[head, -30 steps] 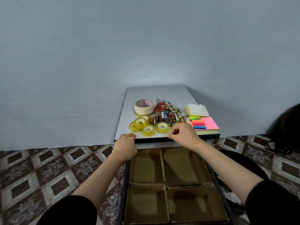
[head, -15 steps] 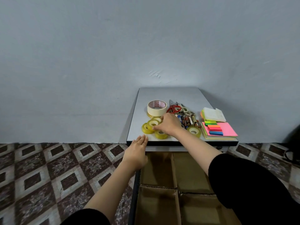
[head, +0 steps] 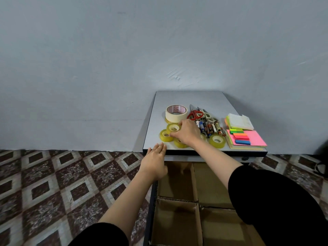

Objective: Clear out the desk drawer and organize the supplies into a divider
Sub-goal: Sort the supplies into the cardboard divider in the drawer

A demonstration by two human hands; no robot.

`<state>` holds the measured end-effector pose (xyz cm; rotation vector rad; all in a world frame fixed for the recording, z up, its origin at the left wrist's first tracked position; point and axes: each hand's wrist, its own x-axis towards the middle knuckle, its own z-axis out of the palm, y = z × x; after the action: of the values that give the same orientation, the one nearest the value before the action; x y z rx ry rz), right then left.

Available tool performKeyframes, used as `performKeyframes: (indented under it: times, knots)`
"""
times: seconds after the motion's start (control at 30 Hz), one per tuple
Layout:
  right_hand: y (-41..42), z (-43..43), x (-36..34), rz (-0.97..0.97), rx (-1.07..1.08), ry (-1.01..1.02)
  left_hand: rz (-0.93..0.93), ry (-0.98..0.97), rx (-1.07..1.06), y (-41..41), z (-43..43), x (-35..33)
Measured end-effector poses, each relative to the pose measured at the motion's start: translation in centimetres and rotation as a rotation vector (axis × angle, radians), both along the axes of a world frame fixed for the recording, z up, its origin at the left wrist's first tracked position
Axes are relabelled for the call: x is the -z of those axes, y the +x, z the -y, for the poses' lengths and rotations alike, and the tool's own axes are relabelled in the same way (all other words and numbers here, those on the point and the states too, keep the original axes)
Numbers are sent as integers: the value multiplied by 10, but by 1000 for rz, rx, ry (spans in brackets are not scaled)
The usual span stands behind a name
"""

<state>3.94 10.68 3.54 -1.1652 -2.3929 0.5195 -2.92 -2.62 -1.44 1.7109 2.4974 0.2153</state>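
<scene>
Head view: right hand (head: 186, 134) on the desk top (head: 186, 98), fingers curled round a clear tape roll (head: 172, 127), grasping it. A second roll (head: 166, 135) touches it at 8 o'clock. Third roll (head: 217, 140) lies apart at 4 o'clock of the hand. Masking tape (head: 176, 113) at 11, scissors (head: 194, 114) at 12, batteries (head: 210, 127) at 2, sticky notes (head: 248, 137) at 3. Left hand (head: 154, 160) released, fingers straight, at the desk's front edge. Cardboard divider (head: 195, 181) sits in the open drawer (head: 150, 210) at 6.
</scene>
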Motion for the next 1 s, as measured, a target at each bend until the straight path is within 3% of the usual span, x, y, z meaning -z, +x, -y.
performKeyframes:
  times: [0.17,0.3,0.47,0.63,0.77,1.0]
  knots:
    - [33,7,-7,-158,-19,-67,-38,48,-6,-5,0,4]
    - [72,19,10,-160,-38,-83,-41,218,-58,-5,-4,11]
    - [122,31,41,-178,-55,-174,284,575,-258,-13,-20,5]
    - [167,33,77,-121,-3,-272,398,467,-231,-27,-50,-8]
    - [194,28,96,-49,68,-318,256,305,-137,-40,-66,-10]
    - [209,12,100,-37,129,-319,131,271,-190,-43,-52,-7]
